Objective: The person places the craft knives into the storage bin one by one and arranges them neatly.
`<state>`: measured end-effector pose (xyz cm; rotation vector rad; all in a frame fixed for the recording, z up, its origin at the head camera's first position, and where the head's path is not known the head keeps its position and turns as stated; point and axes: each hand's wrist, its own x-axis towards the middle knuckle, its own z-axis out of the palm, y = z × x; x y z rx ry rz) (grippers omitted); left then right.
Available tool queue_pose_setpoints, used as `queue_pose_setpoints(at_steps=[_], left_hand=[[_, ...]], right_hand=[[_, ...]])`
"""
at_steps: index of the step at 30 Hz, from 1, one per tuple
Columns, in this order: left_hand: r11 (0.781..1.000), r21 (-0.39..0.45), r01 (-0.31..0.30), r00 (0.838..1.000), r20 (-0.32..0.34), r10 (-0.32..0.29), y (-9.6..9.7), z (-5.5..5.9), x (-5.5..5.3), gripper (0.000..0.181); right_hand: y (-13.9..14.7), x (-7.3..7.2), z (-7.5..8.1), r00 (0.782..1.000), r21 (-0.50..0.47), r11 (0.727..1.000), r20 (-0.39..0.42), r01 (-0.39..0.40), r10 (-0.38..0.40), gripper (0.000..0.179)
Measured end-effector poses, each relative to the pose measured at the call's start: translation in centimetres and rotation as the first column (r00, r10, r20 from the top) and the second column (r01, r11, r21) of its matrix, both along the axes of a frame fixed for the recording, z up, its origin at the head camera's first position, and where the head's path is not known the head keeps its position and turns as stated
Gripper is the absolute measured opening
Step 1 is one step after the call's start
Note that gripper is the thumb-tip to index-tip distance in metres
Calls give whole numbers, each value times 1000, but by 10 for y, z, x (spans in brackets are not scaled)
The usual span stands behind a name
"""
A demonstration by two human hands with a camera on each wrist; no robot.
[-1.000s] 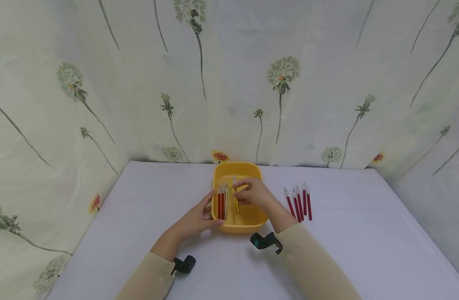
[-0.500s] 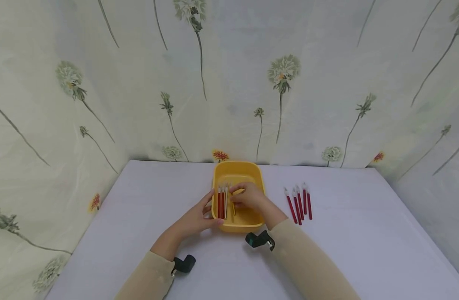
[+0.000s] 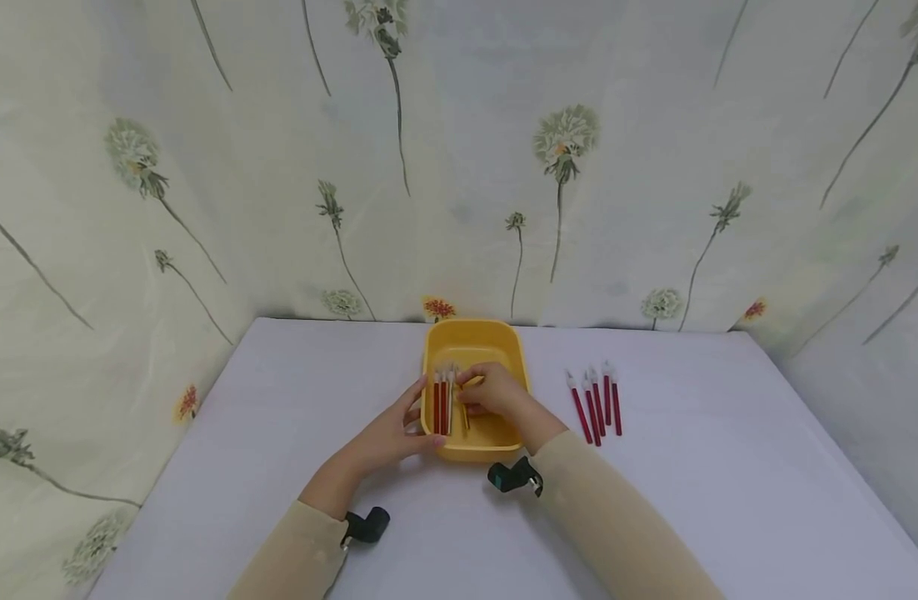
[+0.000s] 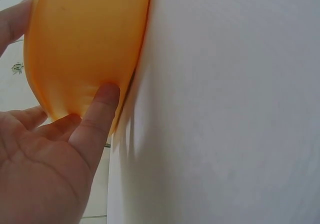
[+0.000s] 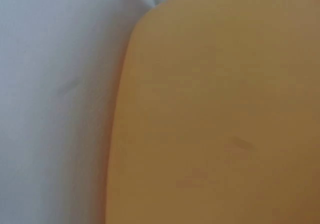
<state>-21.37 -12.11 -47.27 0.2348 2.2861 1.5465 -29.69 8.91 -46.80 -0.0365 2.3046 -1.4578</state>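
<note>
A yellow plastic tray (image 3: 476,454) sits near the far edge of the table. My left hand (image 3: 387,435) grips its left side, thumb at the front left corner and fingers along the outer wall (image 4: 80,44). Inside, two red pen-like sticks (image 3: 440,408) with pale pointed ends and a whitish one (image 3: 450,404) lie side by side at the left. Over the tray, my right hand (image 3: 498,392) pinches a slim yellow pen-like stick (image 3: 466,418) just right of that row; the fingers hide its upper part. The right wrist view is filled mostly by the tray's outer wall (image 5: 210,109).
Several loose red pen-like sticks (image 3: 594,408) with pale tips lie in a loose group on the white tabletop (image 3: 691,467), right of the tray. Behind the table hangs a flower-printed cloth (image 3: 459,167).
My right hand has moved left inside the tray, bringing the yellow pen-like stick closer to the row. The left hand keeps its place on the tray.
</note>
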Motion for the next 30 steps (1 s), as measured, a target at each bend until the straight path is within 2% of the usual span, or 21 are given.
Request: queue_pose_setpoints(at_steps=[12,19,30], left_hand=[[1000,-10,-6,1000,-12,6,-1,2,0,106],[1000,-25,-14,1000,-12,13,1,3,1,106],[1000,-18,-16,1000,-8,16,1,-1,0,107]], right_hand=[[-1,-2,-1,1000,-23,1000,-10,0,0,23],[-1,0,1,999,-40,999,-17,28,-29,22],[3,6,10,989,-76,996,-139,38,-48,20]])
